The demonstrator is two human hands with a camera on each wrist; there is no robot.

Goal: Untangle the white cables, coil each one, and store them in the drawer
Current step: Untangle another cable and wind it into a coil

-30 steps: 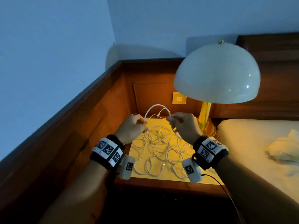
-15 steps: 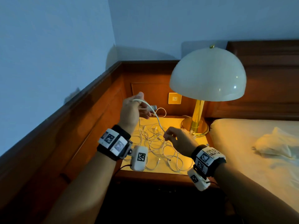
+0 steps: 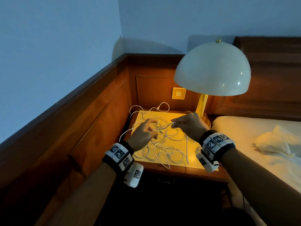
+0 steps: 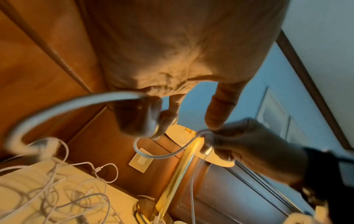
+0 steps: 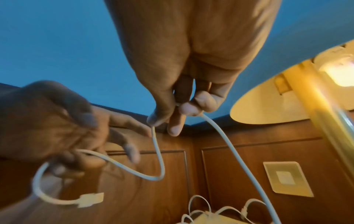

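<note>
A tangle of white cables (image 3: 162,147) lies on the lamplit top of the nightstand (image 3: 193,160). Just above the tangle my left hand (image 3: 145,131) and right hand (image 3: 187,124) hold one white cable (image 3: 164,127) between them. In the right wrist view the right thumb and fingertips (image 5: 188,108) pinch the cable (image 5: 159,159), which sags in a loop to the left hand (image 5: 57,128). Its flat plug end (image 5: 90,200) dangles below the left hand. The left wrist view shows the left fingers (image 4: 151,118) pinching the cable (image 4: 57,109). The drawer front (image 3: 166,181) below is dark.
A white dome lamp (image 3: 211,70) on a brass stem (image 3: 202,103) stands at the nightstand's back right, close to my right hand. Wood panelling (image 3: 97,119) encloses the left and back, with a wall plate (image 3: 178,93). A bed (image 3: 260,144) lies to the right.
My left hand has come down from its raised position to just above the tangle, close to the right hand. The held cable now sags in a short loop between them.
</note>
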